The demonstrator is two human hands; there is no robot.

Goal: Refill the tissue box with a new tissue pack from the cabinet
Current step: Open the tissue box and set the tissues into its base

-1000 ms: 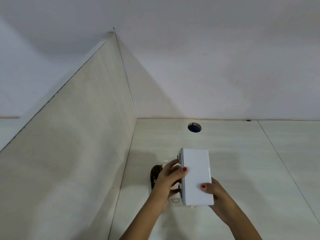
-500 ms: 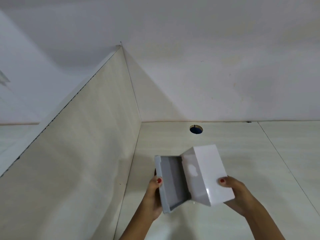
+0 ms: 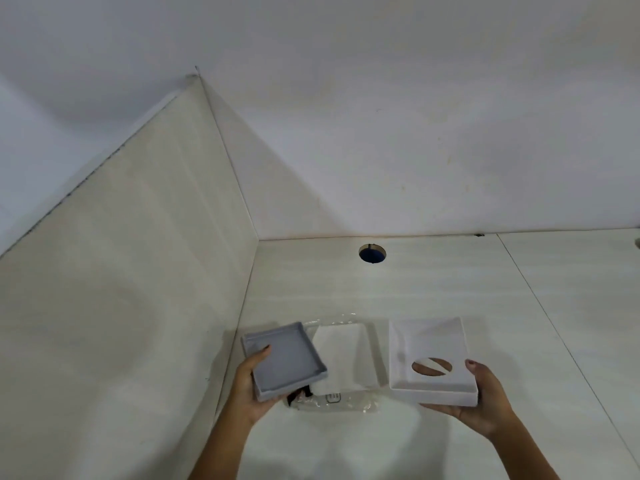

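Note:
The tissue box is in two parts. My left hand holds the shallow grey base tray, tilted, thumb inside its rim. My right hand holds the white box cover from beneath, open side up, with the oval dispensing slot showing in its bottom. Between the two, a white tissue pack in clear plastic wrap lies flat on the desk; the grey tray hides its lower left corner.
The pale wood-grain desk meets a side partition panel on the left and a white wall behind. A round cable hole with blue inside sits near the back edge. A seam runs down the desk on the right.
The closed box has been pulled apart: the grey tray went left, the white cover went right and turned open side up. The tissue pack on the desk is now exposed between them.

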